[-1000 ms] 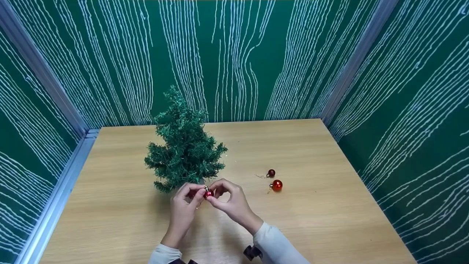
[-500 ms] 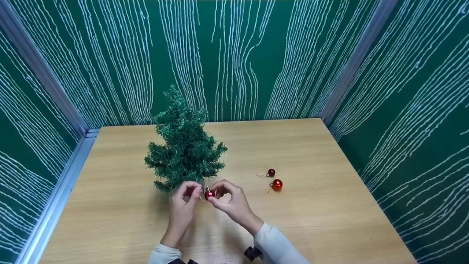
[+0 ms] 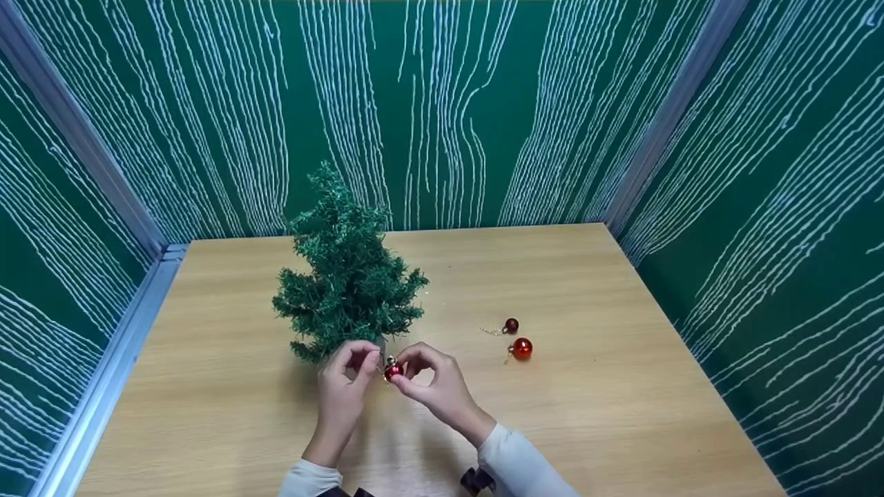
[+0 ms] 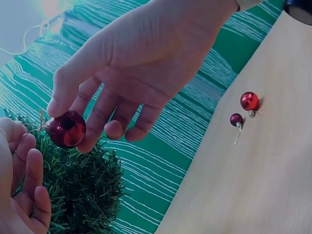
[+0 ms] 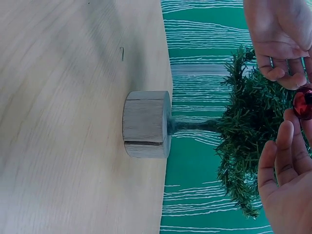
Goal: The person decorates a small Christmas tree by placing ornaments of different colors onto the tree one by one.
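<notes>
My right hand (image 3: pixel 438 386) pinches a small shiny red Christmas bauble (image 3: pixel 393 371) between thumb and fingertips. The bauble's metallic cap and thin gold string (image 4: pixel 40 126) face my left hand (image 3: pixel 345 383). That hand pinches the string between thumb and forefinger, a short way left of the bauble. In the left wrist view, the bauble (image 4: pixel 67 129) hangs from the right fingertips, with the left hand's other fingers loosely bent. Both hands are raised in front of a small green artificial Christmas tree (image 3: pixel 349 269), overlapping its lower branches in the head view.
To the right on the wooden table (image 3: pixel 587 414) lie a dark red bauble (image 3: pixel 511 325) with a gold string and a larger orange-red bauble (image 3: pixel 523 348). The tree's round wooden base (image 5: pixel 146 124) shows in the right wrist view. Green white-streaked walls (image 3: pixel 428 124) enclose the table.
The left fingertips have drawn back slightly left from the bauble's cap, still at the string. The bauble has dipped a little in the right fingers. The other baubles and the tree stay put.
</notes>
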`<state>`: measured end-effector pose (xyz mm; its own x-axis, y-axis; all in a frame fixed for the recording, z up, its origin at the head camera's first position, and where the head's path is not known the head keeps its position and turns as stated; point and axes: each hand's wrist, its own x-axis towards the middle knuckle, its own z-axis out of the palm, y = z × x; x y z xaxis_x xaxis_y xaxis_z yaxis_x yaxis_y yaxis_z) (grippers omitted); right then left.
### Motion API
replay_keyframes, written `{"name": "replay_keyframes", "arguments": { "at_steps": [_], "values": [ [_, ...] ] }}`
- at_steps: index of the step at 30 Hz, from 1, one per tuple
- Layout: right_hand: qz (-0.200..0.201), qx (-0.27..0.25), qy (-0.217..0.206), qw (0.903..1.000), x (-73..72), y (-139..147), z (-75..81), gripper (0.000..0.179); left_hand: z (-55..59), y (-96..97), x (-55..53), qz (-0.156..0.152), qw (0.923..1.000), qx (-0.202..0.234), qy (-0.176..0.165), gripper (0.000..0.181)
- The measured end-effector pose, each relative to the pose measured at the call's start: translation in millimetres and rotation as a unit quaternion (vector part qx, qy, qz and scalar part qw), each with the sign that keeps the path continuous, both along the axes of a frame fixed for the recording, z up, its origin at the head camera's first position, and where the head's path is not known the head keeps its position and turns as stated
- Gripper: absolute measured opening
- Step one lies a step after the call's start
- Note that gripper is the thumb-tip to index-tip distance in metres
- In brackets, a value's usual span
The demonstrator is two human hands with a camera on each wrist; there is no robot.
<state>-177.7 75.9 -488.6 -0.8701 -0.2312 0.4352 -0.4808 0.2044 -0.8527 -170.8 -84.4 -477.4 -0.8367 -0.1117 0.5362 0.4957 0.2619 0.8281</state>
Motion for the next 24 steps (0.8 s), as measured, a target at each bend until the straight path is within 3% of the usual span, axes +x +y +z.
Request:
{"name": "replay_keyframes", "arguments": {
  "at_steps": [5, 14, 24],
  "values": [
    [0.004, 0.001, -0.002, 1.0, 1.0, -1.8, -3.4, 0.017, 1.8, 0.0, 1.2, 0.0, 1.0, 0.003, 0.003, 0.007],
    [0.011, 0.005, -0.016, 0.9998, 3.7, -5.0, -8.9, 0.018, -27.9, -5.8, -13.5, 0.012, 0.9997, 0.006, -0.018, 0.011],
    [0.014, 0.005, -0.03, 0.9994, 4.2, -6.2, -15.2, 0.019, -27.2, -6.2, -13.8, -0.002, 0.9998, 0.01, -0.014, 0.006]
  ]
}}
